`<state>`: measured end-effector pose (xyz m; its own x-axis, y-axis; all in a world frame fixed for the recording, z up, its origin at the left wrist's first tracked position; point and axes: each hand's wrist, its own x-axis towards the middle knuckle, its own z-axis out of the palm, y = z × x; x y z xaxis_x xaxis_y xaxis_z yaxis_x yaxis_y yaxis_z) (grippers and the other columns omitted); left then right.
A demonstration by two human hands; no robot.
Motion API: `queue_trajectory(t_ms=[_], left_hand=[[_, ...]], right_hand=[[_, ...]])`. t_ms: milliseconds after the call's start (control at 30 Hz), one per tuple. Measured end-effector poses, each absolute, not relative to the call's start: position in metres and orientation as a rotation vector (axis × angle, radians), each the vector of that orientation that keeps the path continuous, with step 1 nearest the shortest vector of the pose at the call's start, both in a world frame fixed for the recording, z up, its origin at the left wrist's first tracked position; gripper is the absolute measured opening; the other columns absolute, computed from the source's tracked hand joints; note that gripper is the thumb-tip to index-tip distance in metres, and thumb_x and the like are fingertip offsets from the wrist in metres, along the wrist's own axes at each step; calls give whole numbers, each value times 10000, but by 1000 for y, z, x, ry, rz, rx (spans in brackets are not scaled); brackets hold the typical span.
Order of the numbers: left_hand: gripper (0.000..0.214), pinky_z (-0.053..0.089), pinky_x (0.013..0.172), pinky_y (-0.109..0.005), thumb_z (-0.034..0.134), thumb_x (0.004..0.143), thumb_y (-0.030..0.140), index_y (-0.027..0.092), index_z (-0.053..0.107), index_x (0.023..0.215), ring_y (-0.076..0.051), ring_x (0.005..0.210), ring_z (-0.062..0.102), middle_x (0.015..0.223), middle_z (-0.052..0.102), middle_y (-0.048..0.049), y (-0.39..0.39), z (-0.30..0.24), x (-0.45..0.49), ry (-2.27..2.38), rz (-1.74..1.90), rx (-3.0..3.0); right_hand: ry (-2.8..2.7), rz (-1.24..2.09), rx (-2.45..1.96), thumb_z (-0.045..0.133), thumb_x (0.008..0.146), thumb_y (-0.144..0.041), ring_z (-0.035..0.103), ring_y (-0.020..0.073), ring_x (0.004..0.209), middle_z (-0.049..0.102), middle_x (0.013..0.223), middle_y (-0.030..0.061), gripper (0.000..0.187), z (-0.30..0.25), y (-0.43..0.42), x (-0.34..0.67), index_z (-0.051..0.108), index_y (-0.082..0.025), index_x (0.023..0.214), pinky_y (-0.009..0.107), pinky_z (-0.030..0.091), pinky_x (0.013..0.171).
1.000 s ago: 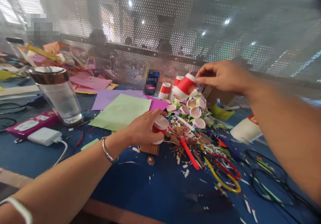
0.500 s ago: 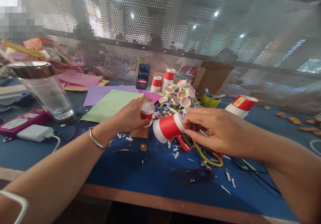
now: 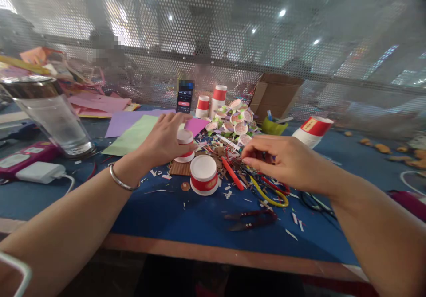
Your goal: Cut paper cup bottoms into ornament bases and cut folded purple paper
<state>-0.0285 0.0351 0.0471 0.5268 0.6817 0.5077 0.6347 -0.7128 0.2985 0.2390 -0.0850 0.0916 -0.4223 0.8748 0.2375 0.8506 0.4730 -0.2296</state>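
Observation:
My left hand point(image 3: 163, 139) is closed round a small red and white paper cup point(image 3: 184, 146) that stands upside down on a brown corrugated card piece point(image 3: 179, 168). A larger red and white paper cup point(image 3: 203, 175) stands upside down on the blue table just in front of it, free of both hands. My right hand point(image 3: 282, 162) hovers to the right of that cup with its fingers loosely curled and nothing in them, above a heap of paper scraps and a red stick point(image 3: 232, 173). Red scissors point(image 3: 251, 219) lie nearer me.
A glass jar point(image 3: 55, 119) stands at the left beside a white charger point(image 3: 40, 172). Coloured paper sheets point(image 3: 133, 133), a phone point(image 3: 184, 97), two stacked cups point(image 3: 213, 99), a pile of cut cup bottoms point(image 3: 234, 122), a cardboard box point(image 3: 276, 95) and a tipped cup point(image 3: 313, 130) crowd the back.
My right hand brought the larger cup from the back pile down to the table, set it upside down and let go. My left hand kept hold of the small cup.

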Motion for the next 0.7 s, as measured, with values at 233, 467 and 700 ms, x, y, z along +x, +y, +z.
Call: queue_trajectory(t_ms=[233, 467, 700], left_hand=[[406, 452, 840, -357, 674, 857, 546, 208, 654, 1081, -227, 934, 592, 1020, 668, -63, 7, 60, -19, 666, 782, 2696], [650, 446, 891, -380, 768, 756, 538, 272, 575, 1316, -284, 1068, 603, 1181, 686, -66, -5, 51, -13, 586, 511, 2756], [588, 524, 859, -385, 750, 804, 442, 248, 540, 1317, -255, 1011, 649, 1181, 670, -76, -7, 48, -11, 545, 720, 2284]], right_hand=[[-2344, 286, -1920, 582, 904, -374, 643, 228, 732, 721, 861, 66, 179, 58, -96, 290, 668, -218, 909, 349, 446, 657], [-2313, 387, -1935, 597, 843, -270, 622, 202, 682, 657, 752, 6, 192, 35, -99, 296, 593, -226, 1030, 314, 449, 636], [-2136, 417, -1936, 619, 766, -237, 589, 185, 665, 598, 731, -8, 282, 33, -102, 304, 583, -221, 1045, 312, 484, 623]])
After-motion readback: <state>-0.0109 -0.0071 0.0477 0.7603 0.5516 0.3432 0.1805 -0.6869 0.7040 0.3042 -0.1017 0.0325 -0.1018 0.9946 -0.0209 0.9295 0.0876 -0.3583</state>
